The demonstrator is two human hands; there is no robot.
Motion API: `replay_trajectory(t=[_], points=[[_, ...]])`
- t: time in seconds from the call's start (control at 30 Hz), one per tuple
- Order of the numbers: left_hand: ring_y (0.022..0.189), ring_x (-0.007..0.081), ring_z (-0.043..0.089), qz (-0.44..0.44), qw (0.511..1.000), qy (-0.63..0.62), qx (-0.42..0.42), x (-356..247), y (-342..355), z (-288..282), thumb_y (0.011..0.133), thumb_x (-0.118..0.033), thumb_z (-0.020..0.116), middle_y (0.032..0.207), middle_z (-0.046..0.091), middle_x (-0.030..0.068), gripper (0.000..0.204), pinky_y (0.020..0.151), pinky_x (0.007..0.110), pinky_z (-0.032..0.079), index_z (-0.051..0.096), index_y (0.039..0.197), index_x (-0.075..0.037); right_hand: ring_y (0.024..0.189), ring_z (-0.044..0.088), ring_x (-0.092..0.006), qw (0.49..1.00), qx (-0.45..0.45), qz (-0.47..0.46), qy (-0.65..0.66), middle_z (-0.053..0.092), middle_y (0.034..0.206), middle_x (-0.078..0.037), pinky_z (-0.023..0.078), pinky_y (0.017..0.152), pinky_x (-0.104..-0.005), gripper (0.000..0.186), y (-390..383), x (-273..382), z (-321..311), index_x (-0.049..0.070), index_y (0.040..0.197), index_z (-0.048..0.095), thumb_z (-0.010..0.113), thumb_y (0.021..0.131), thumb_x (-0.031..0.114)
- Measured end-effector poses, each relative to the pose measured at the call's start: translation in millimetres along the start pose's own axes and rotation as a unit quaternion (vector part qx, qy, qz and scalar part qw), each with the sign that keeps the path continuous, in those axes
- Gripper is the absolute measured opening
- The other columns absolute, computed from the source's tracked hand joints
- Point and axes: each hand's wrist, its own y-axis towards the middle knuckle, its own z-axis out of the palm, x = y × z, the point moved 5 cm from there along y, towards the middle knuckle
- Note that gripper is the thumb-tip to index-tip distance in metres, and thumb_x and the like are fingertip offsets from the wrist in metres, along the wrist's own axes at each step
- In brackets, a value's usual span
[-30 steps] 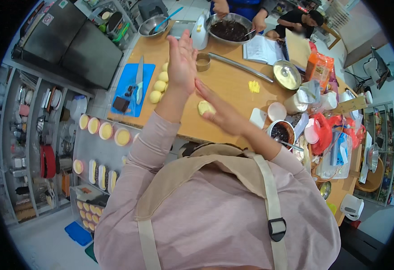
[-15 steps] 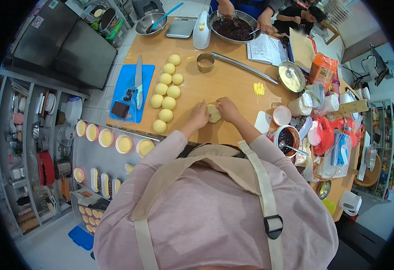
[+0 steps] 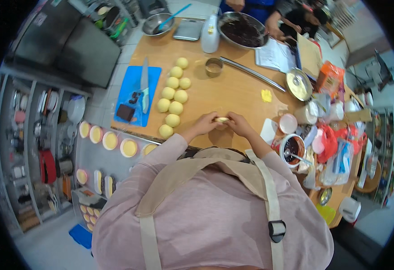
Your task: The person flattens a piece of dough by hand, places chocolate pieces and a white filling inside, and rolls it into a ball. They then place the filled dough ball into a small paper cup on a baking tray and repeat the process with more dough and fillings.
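Pinching a small piece of pale yellow dough between both hands, the person holds it just above the near edge of the wooden counter, close to the body. The left hand cups the piece from one side and the right hand closes on it from the other, fingers curled inward, so the dough shows only as a thin sliver between the fingertips.

Judging by that grip, the work is shaping or sealing the piece, and it would go best with light, even pressure from both sides, turning the dough a little at a time so no seam splits and the piece comes out as round as the 8 finished dough balls that sit in a loose double column to the left (they look smooth and alike in size). A bowl of dark filling with a spoon stands just to the right, near enough to reach.

Further left lies a blue cutting board with a knife on it.

Much is hard to make out: whether the dough holds any filling, its full shape, and the palms of both hands are all hidden. The person's apron and pink sleeves cover the counter's nearest edge.
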Motion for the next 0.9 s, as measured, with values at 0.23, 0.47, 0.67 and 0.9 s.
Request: replay_trajectory(t=[0.23, 0.47, 0.67, 0.9], points=[[0.094, 0.0125, 0.059, 0.058, 0.920, -0.372, 0.110, -83, -54, -33, 0.094, -0.030, 0.054, 0.104, 0.061, 0.0051, 0.031, 0.083, 0.032, 0.048, 0.054, 0.113, -0.005, 0.079, 0.056, -0.0086, 0.969, 0.061, 0.010, 0.239, 0.062, 0.087, -0.002, 0.046, 0.070, -0.0255, 0.019, -38, 109, -56, 0.001, 0.100, 0.059, 0.062, 0.090, 0.017], [0.117, 0.0242, 0.052, 0.138, 0.716, -0.682, 0.053, -155, -80, -36, 0.100, -0.041, 0.033, 0.124, 0.055, 0.0093, 0.044, 0.100, 0.042, 0.042, 0.051, 0.121, -0.007, 0.081, 0.057, -0.0096, 0.942, 0.220, -0.130, 0.219, 0.063, 0.092, -0.001, 0.047, 0.071, -0.0258, 0.025, -64, 261, -102, 0.002, 0.110, 0.059, 0.064, 0.087, 0.013], [0.122, 0.0261, 0.048, 0.120, 0.547, -0.828, 0.030, -174, -110, -12, 0.101, -0.040, 0.027, 0.134, 0.047, 0.0127, 0.050, 0.108, 0.047, 0.035, 0.040, 0.133, -0.004, 0.089, 0.057, -0.0130, 0.979, 0.146, -0.141, 0.022, 0.059, 0.104, -0.003, 0.045, 0.079, -0.0267, 0.033, -20, 229, -91, 0.004, 0.113, 0.058, 0.068, 0.082, 0.011], [0.129, 0.0272, 0.041, 0.141, 0.493, -0.858, -0.042, -174, -132, 4, 0.101, -0.039, 0.023, 0.141, 0.040, 0.0145, 0.053, 0.112, 0.048, 0.028, 0.035, 0.138, -0.003, 0.096, 0.056, -0.0182, 0.914, 0.064, 0.035, 0.400, 0.057, 0.113, -0.002, 0.041, 0.087, -0.0318, 0.029, -7, 186, -80, 0.007, 0.111, 0.058, 0.065, 0.087, 0.022]])
